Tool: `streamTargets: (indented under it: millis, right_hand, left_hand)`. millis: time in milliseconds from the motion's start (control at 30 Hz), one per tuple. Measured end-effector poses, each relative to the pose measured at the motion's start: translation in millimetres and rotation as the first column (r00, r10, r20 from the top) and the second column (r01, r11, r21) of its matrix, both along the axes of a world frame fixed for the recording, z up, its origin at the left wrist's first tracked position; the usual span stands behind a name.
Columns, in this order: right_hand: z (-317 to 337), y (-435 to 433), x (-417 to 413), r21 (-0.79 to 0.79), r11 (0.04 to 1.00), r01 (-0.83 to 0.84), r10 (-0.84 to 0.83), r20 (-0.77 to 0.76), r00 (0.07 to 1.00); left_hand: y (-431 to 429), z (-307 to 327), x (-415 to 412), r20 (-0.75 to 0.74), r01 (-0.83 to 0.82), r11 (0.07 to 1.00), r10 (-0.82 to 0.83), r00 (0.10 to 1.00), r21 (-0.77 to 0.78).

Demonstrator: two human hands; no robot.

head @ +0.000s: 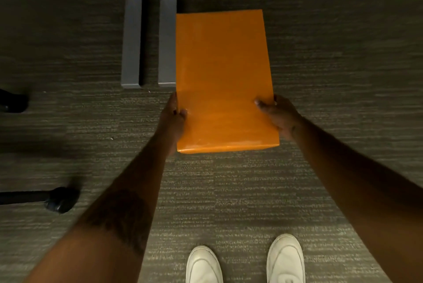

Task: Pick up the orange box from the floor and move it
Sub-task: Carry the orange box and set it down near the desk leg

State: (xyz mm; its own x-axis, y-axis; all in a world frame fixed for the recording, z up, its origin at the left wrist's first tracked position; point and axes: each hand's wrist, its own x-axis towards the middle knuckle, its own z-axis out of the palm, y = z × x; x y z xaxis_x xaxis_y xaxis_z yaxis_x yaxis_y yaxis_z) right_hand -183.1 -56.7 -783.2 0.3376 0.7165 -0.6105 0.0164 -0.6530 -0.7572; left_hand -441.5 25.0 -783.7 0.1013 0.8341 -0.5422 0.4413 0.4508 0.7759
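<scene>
Orange box [223, 81] gripped between left hand [173, 120], right hand [278, 115].

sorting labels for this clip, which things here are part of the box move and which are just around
Part of the job:
orange box
left hand, gripping the box's left edge
right hand, gripping its right edge

Just around:
grey table legs beside the box
black chair castors
white shoes
carpet

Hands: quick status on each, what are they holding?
Left hand: closed on the orange box, left edge.
Right hand: closed on the same box, right edge.
</scene>
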Motion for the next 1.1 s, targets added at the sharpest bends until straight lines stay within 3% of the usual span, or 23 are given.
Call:
streamTargets:
  millis: [267, 400, 467, 600, 767, 1000, 1100]
  right_hand:
    - [2, -8, -4, 0.052, 0.998, -0.041, 0.038, 0.06, 0.997]
    - [-1, -47, -7, -0.145, 0.987, -0.076, 0.107, 0.224, 0.969]
    - [0, -65, -11, -0.201, 0.979, -0.037, 0.06, 0.112, 0.992]
    - [0, -76, -27, -0.078, 0.993, 0.09, -0.099, -0.123, 0.987]
    - [-3, -60, -27, -0.016, 0.982, 0.187, -0.187, -0.191, 0.964]
    - [-3, 4, -2, 0.045, 0.976, 0.214, -0.2, -0.215, 0.956]
    - [-6, 39, 8, 0.039, 0.975, 0.221, -0.206, -0.233, 0.951]
  left_hand:
    - [-4, 1, -12, 0.137, -0.028, 0.998, 0.035, 0.99, -0.053]
    - [-51, 1, -28, 0.207, -0.053, 0.997, 0.062, 0.976, -0.046]
    - [-71, -3, -28, 0.23, -0.108, 0.992, 0.122, 0.965, -0.071]
    - [-78, -7, -20, 0.293, -0.262, 0.954, 0.295, 0.91, -0.144]
    - [-63, -9, -20, 0.34, -0.246, 0.967, 0.252, 0.906, -0.06]
    - [0, -5, 1, 0.297, -0.2, 0.98, 0.191, 0.936, 0.001]
    - [37, -9, 9, 0.348, -0.245, 0.97, 0.234, 0.908, -0.013]
